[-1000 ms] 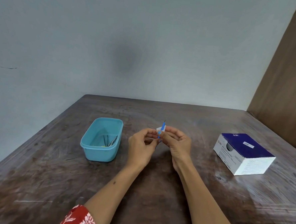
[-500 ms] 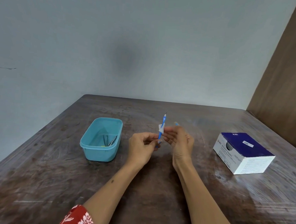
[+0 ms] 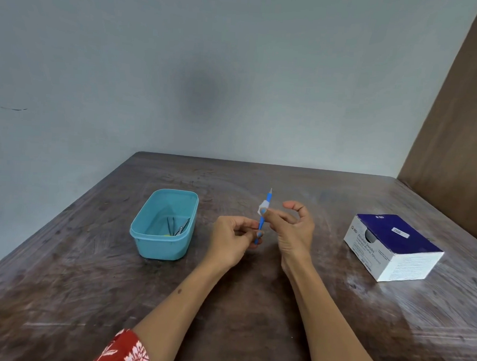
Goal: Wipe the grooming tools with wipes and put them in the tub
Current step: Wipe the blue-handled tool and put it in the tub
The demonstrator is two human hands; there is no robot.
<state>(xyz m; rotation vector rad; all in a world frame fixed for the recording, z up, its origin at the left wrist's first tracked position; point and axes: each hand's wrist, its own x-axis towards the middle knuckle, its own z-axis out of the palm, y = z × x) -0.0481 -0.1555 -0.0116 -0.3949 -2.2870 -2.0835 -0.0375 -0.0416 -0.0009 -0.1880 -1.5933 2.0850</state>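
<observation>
My left hand (image 3: 232,240) pinches the lower end of a thin blue grooming tool (image 3: 267,200), held nearly upright with its metal tip pointing up. Around the tool's shaft, about a third of the way down from the tip, my right hand (image 3: 291,228) pinches a small white wipe (image 3: 262,208) between thumb and fingers. Both hands hover above the middle of the table. To the left stands the light blue tub (image 3: 144,238), with several metal tools (image 3: 180,227) lying on its bottom.
A blue and white box of alcohol swabs (image 3: 392,245) sits on the right of the dark wooden table (image 3: 72,281). A pale wall runs behind the table and a brown wooden panel (image 3: 464,124) stands at the right.
The wipe in my right hand has slid up the blue tool, away from my left hand. More of the tool now shows above my fingers.
</observation>
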